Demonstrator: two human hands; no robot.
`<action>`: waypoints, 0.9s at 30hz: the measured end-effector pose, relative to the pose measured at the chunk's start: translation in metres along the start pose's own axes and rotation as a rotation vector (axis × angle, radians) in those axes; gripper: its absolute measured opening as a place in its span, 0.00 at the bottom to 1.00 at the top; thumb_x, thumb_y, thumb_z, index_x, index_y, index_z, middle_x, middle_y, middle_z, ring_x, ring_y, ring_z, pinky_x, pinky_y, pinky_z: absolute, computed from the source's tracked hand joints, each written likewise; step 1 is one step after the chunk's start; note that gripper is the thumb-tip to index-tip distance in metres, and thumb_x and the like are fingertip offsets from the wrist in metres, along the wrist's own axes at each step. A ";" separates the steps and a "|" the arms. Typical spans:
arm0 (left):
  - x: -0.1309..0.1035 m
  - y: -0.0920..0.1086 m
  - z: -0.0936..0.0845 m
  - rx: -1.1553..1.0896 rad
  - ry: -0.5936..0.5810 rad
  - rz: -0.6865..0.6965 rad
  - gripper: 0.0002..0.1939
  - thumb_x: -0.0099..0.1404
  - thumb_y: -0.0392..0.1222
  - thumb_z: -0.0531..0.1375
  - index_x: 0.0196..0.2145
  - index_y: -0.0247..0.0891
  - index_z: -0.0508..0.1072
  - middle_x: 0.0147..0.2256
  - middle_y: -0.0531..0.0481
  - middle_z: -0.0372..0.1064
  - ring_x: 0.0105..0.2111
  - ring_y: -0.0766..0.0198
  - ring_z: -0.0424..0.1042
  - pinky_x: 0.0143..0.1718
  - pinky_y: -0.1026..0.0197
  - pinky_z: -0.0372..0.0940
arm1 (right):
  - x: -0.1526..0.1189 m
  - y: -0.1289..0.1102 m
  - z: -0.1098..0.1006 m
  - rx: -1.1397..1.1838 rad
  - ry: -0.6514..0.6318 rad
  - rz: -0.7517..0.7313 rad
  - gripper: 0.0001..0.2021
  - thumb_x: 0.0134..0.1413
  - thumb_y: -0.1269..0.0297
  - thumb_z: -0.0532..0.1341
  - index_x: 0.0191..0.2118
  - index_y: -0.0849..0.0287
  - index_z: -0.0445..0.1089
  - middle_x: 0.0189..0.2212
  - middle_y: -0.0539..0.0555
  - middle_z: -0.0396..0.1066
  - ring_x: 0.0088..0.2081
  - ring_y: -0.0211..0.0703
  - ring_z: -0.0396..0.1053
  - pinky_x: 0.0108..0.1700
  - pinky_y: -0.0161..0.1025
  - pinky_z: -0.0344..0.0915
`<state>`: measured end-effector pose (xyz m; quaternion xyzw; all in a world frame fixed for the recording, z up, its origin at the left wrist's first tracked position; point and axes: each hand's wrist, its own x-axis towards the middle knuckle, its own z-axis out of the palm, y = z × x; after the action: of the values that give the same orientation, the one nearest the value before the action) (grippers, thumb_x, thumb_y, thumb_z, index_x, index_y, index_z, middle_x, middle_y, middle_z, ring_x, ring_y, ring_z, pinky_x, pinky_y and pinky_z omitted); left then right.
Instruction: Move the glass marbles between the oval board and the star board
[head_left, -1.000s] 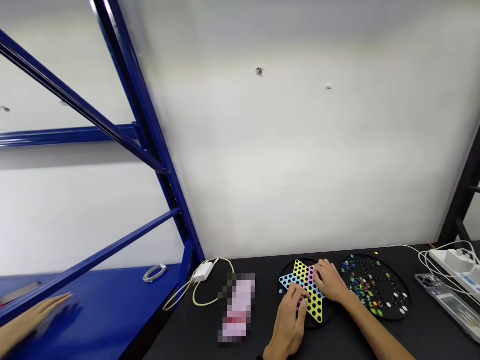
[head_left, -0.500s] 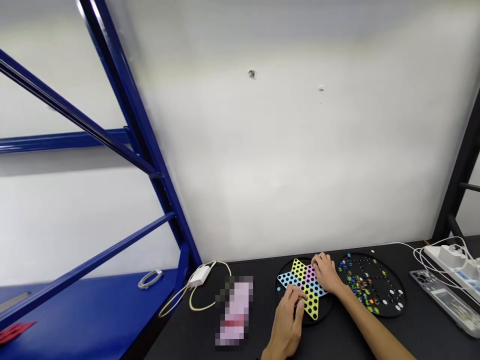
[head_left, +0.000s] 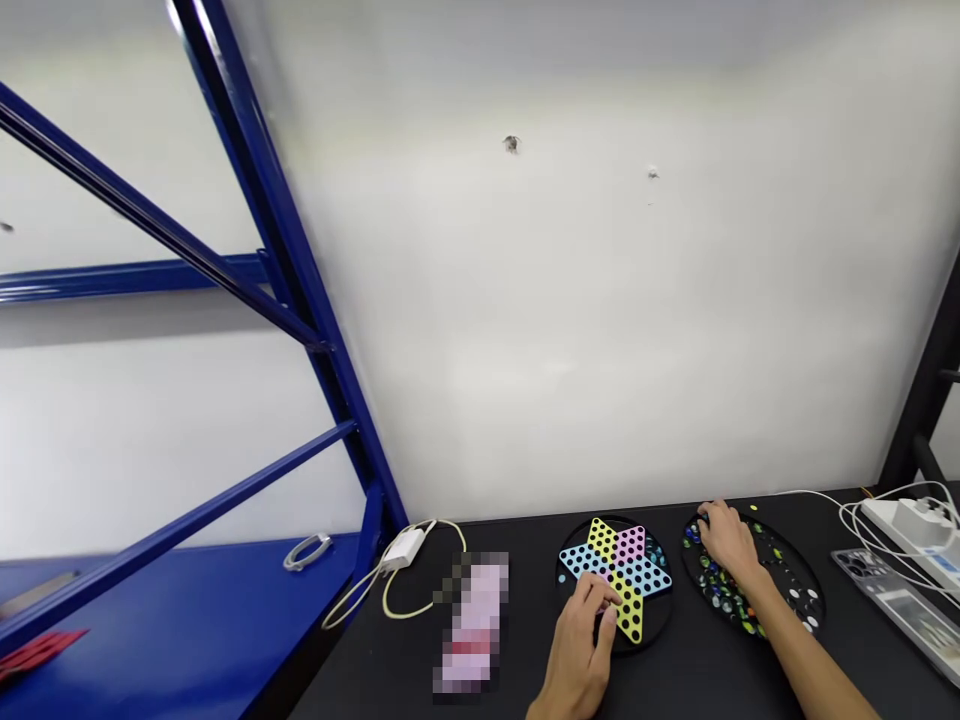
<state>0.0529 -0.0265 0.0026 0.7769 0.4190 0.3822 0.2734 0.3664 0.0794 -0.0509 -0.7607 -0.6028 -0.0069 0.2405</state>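
A star-shaped Chinese checkers board (head_left: 651, 575) in yellow, pink and light blue, dotted with black holes, lies on a round black tray (head_left: 656, 628). My left hand (head_left: 579, 640) rests on its near left part, fingers bent and thumb apart, and covers some holes. To the right, a second round black tray (head_left: 808, 580) holds many loose glass marbles (head_left: 724, 602). My right hand (head_left: 726, 540) reaches down over this tray's far left side, among the marbles. Its fingers are curled close together, and whatever is between the fingertips is hidden.
At the right lie a clear-cased phone-like object (head_left: 896, 610) and a white power strip (head_left: 911, 535) with cables. Left of the boards are a pixelated pinkish item (head_left: 472, 625) and a white adapter (head_left: 405, 550) with a cord. A blue metal frame (head_left: 300, 260) rises at the left.
My right hand has moved right, from the star board's far edge to the marble tray. The board's pink far-right point is now uncovered. My left hand stays on the board.
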 end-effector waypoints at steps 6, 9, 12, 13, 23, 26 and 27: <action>0.001 0.002 0.001 0.008 0.038 0.020 0.21 0.77 0.56 0.46 0.39 0.44 0.72 0.40 0.47 0.70 0.38 0.58 0.72 0.42 0.57 0.69 | -0.002 0.006 0.008 -0.050 -0.041 -0.016 0.11 0.61 0.68 0.54 0.40 0.53 0.74 0.42 0.58 0.73 0.40 0.50 0.71 0.37 0.41 0.60; 0.001 0.001 0.001 0.008 0.025 0.010 0.21 0.77 0.55 0.45 0.39 0.43 0.71 0.40 0.46 0.70 0.38 0.58 0.71 0.43 0.57 0.69 | -0.001 0.006 0.009 -0.070 -0.039 -0.008 0.10 0.61 0.68 0.54 0.38 0.54 0.73 0.39 0.59 0.73 0.41 0.52 0.71 0.37 0.41 0.59; 0.001 0.000 0.002 0.007 0.009 0.001 0.20 0.77 0.55 0.45 0.40 0.43 0.71 0.41 0.46 0.69 0.39 0.57 0.71 0.44 0.56 0.69 | 0.001 0.009 0.007 -0.069 -0.042 0.000 0.10 0.61 0.68 0.54 0.36 0.53 0.73 0.37 0.58 0.74 0.40 0.53 0.71 0.36 0.41 0.58; 0.001 -0.001 0.003 0.001 0.009 0.002 0.20 0.77 0.54 0.45 0.40 0.43 0.71 0.41 0.46 0.69 0.40 0.57 0.71 0.45 0.56 0.69 | 0.001 0.010 0.007 -0.064 -0.042 0.005 0.10 0.61 0.68 0.54 0.36 0.53 0.73 0.36 0.58 0.75 0.39 0.53 0.72 0.36 0.41 0.58; 0.000 -0.001 0.002 -0.019 0.015 0.009 0.18 0.77 0.52 0.46 0.39 0.43 0.71 0.41 0.47 0.68 0.39 0.58 0.71 0.45 0.57 0.67 | 0.000 0.011 0.012 -0.007 -0.040 -0.053 0.15 0.63 0.66 0.53 0.49 0.54 0.74 0.50 0.59 0.76 0.51 0.55 0.70 0.47 0.45 0.61; 0.001 -0.001 0.002 -0.014 0.016 0.006 0.19 0.78 0.53 0.45 0.39 0.43 0.70 0.40 0.47 0.68 0.39 0.58 0.70 0.44 0.57 0.68 | -0.002 0.012 0.014 0.000 -0.067 -0.063 0.17 0.63 0.69 0.52 0.48 0.54 0.75 0.50 0.57 0.76 0.51 0.55 0.70 0.48 0.45 0.60; 0.001 -0.001 0.002 -0.012 0.016 0.005 0.19 0.78 0.53 0.45 0.39 0.43 0.70 0.40 0.47 0.68 0.38 0.58 0.70 0.44 0.57 0.68 | -0.002 0.012 0.013 0.002 -0.073 -0.060 0.16 0.63 0.69 0.52 0.48 0.55 0.76 0.49 0.57 0.77 0.51 0.55 0.70 0.48 0.45 0.60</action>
<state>0.0544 -0.0256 0.0008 0.7734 0.4168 0.3915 0.2737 0.3732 0.0805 -0.0676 -0.7417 -0.6338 0.0141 0.2189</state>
